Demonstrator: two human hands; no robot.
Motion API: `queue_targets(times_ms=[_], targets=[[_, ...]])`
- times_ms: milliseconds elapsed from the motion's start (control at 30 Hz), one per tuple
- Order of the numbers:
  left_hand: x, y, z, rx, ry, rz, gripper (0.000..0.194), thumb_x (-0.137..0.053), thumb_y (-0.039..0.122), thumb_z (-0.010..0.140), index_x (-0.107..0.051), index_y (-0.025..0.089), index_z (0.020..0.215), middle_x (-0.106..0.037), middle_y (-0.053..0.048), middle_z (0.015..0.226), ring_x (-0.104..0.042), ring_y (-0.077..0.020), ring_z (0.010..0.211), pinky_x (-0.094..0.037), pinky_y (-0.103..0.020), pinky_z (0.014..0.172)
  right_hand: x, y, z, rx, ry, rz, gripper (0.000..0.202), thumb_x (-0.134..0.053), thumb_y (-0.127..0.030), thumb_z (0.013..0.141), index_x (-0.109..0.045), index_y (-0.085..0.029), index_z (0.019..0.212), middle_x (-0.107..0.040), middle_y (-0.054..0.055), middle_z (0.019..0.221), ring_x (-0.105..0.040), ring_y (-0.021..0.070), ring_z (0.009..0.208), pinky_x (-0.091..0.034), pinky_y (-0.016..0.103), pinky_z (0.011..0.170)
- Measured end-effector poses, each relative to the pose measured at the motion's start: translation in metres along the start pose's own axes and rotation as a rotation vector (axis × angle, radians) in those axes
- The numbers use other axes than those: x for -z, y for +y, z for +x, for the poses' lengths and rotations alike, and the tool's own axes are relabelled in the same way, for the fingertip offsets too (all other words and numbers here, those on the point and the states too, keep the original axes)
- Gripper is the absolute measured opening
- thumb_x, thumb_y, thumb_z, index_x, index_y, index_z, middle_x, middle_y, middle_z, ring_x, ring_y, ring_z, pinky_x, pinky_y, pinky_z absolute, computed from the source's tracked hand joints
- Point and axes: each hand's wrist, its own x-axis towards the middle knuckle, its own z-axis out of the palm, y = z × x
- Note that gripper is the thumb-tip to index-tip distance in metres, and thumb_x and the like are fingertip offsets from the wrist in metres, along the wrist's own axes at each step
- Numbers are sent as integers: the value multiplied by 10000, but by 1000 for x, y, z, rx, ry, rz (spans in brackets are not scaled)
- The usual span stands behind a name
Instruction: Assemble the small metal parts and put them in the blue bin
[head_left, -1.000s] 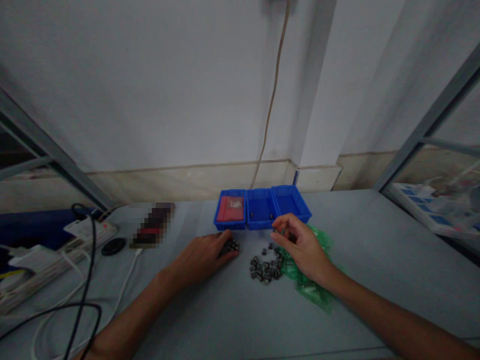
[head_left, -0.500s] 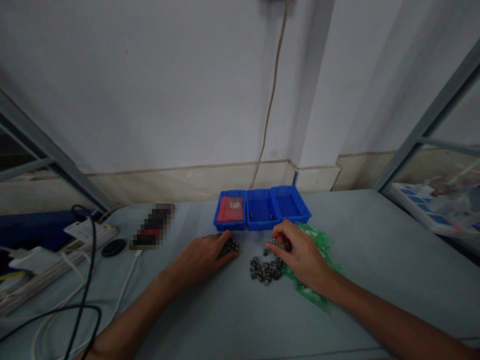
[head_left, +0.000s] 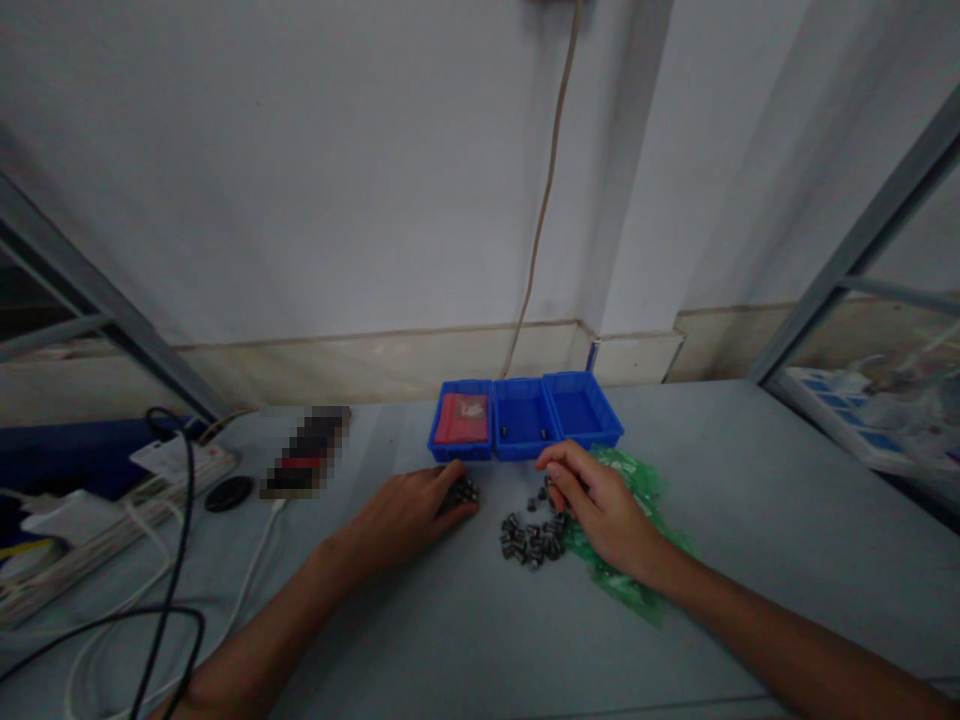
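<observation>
My left hand (head_left: pixel 409 512) lies on the table, thumb and fingers curved around a small cluster of short metal screws (head_left: pixel 466 492). To its right is a loose pile of similar screws (head_left: pixel 531 542), with a stray screw (head_left: pixel 532 504) just above it. My right hand (head_left: pixel 589 497) hovers over the pile's upper right edge, fingers curled in and thumb pressed against them. What sits between those fingertips is hidden. Beneath this hand spreads a crumpled green plastic bag (head_left: pixel 634 590). Behind the hands is a blue bin (head_left: pixel 523 400) with a couple of small screws inside.
Beside the middle bin stand a left blue bin (head_left: pixel 441 450) holding a red packet (head_left: pixel 461 420) and a right blue bin (head_left: pixel 585 405). A phone (head_left: pixel 307 455), black round lid (head_left: pixel 229 493), power strip (head_left: pixel 97 560) and cables occupy the left. Metal frames flank the table.
My right hand's thumb has drawn in against the curled fingers, and the screw seen earlier at its fingertips is no longer clear. My left hand stays in place.
</observation>
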Motion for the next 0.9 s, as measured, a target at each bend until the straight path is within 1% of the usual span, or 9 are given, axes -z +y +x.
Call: queue_targets(times_ms=[133,233,333,467,633,733,800,900], targets=[[1,1,0,5,-11,18,409,-474,561,1087,-561,221,1296,-774,-118,1105,-759,-304,931,-551,-385,782,-2,3,-1,-51,-11,60,280,-434,-442,1126,-643,-259,1092,-493,-40,701,-498,169,621,-396,292,602],[1,1,-1,3,1,25,408,-478,556,1087,-560,224,1309,-774,-118,1114,-760,-302,933,-551,-379,777,-3,6,-1,-83,-9,89,291,-436,-471,1121,-642,-268,1098,-491,-33,738,-483,170,628,-400,290,597],[-1,-1,-1,-10,20,22,416,-476,571,1086,-562,225,1302,-774,-116,1107,-760,-302,932,-552,-381,780,-3,6,-2,-75,9,89,282,-430,-456,1125,-639,-267,1110,-496,-32,738,-483,173,632,-396,292,597],[-4,-4,-1,-13,27,13,422,-473,579,1086,-560,228,1304,-775,-111,1101,-760,-304,935,-552,-385,786,-1,5,-1,-18,64,30,240,-452,-404,1122,-644,-262,1138,-549,-20,770,-536,183,691,-415,298,641],[-4,-3,0,-11,9,17,442,-465,579,1088,-555,213,1319,-774,-119,1095,-760,-315,922,-555,-402,776,-1,5,1,20,124,-26,185,-548,-368,1085,-666,-266,1185,-679,32,999,-627,218,876,-478,325,771],[-2,-2,0,-1,-11,21,446,-473,573,1085,-557,199,1314,-774,-129,1108,-760,-323,928,-556,-412,783,0,3,2,68,124,-65,203,-543,-342,1088,-688,-279,1214,-705,56,1128,-647,244,986,-484,351,843],[-2,-2,0,3,-18,21,445,-478,568,1085,-554,199,1320,-772,-135,1134,-760,-327,944,-558,-418,793,1,1,2,95,124,-98,193,-548,-325,1086,-701,-278,1194,-700,60,1124,-644,249,990,-478,355,835],[-2,-2,0,3,-7,21,450,-479,580,1083,-551,210,1329,-773,-129,1140,-761,-322,955,-557,-410,795,1,-2,3,96,128,-112,128,-589,-296,1067,-701,-259,1117,-681,43,1023,-624,228,885,-466,342,781]])
